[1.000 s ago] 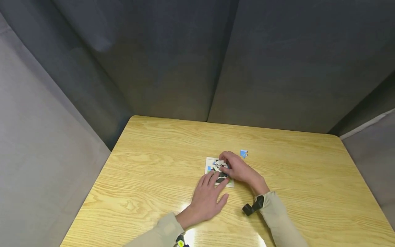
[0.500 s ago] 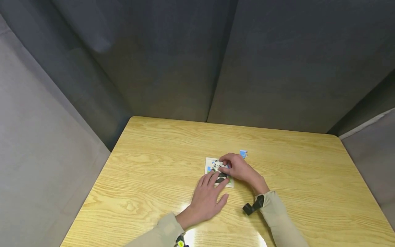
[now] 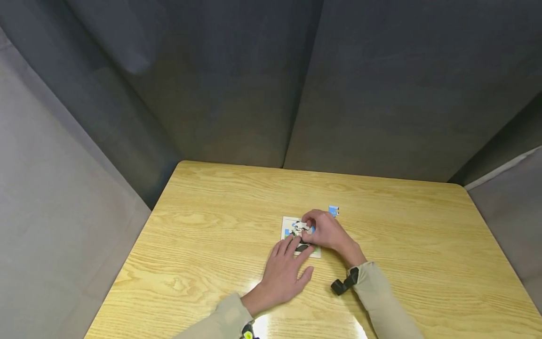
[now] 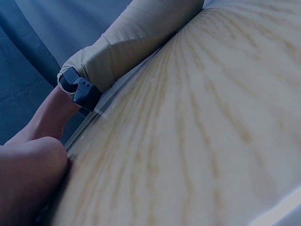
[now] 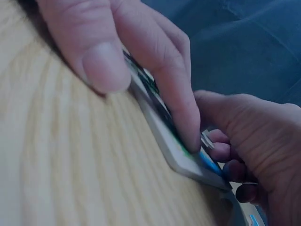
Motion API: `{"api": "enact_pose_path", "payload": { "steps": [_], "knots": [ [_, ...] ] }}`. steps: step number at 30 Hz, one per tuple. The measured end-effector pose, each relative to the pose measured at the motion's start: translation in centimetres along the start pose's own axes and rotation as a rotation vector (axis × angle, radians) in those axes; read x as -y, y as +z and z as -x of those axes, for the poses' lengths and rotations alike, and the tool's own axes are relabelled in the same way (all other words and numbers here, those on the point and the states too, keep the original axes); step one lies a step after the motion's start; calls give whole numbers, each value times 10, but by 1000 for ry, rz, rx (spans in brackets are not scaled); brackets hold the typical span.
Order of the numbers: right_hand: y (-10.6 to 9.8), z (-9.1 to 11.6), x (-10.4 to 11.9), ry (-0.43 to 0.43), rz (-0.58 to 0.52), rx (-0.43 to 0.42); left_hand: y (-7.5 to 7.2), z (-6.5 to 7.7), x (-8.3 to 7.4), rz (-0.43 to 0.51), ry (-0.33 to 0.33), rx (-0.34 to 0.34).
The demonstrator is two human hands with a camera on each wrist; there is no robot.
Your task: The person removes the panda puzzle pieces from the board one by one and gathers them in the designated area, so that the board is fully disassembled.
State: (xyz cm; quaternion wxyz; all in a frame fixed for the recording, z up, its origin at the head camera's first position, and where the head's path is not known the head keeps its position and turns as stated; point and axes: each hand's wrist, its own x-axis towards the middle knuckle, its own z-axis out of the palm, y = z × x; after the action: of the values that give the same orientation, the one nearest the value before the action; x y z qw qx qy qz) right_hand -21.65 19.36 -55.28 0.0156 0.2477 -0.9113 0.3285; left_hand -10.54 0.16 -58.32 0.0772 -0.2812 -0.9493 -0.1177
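A small panda jigsaw puzzle in a white frame (image 3: 285, 222) lies on the table in the head view. My left hand (image 3: 282, 275) rests on its lower part with fingers spread and fairly straight. At the puzzle's upper right, my right hand (image 3: 327, 230) has thumb and index finger closed on a panda-face puzzle piece (image 3: 300, 227). The right wrist view shows a thin edge of the puzzle piece (image 5: 207, 140) at the right fingertips, raised above the frame. Fingers cover much of the picture. Only part of the left hand (image 4: 28, 174) appears in the left wrist view.
A loose blue puzzle piece (image 3: 333, 210) lies on the wooden table (image 3: 211, 226), just beyond my right hand. Dark curtains (image 3: 228, 84) hang behind the table's far edge, with paler grey cloth (image 3: 51, 188) at the left.
The right thumb and fingers have drawn closer together on the panda-face piece, which has shifted and tilted slightly. My left hand stays in place.
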Motion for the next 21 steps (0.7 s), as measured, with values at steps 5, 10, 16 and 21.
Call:
{"api": "enact_pose_path", "payload": {
  "steps": [5, 10, 16, 21],
  "knots": [
    [-2, 1, -4, -38, 6, -10, 1, 0, 1, -4, 3, -7],
    [-13, 3, -7, -61, -13, -39, 3, -1, 1, -2, 2, -8],
    [-35, 7, -15, -27, -33, -55, 4, -1, 1, -5, 4, -11],
    [-54, 10, -35, 7, -29, -68, 3, -1, 1, -6, -5, -14]
  ]
}}
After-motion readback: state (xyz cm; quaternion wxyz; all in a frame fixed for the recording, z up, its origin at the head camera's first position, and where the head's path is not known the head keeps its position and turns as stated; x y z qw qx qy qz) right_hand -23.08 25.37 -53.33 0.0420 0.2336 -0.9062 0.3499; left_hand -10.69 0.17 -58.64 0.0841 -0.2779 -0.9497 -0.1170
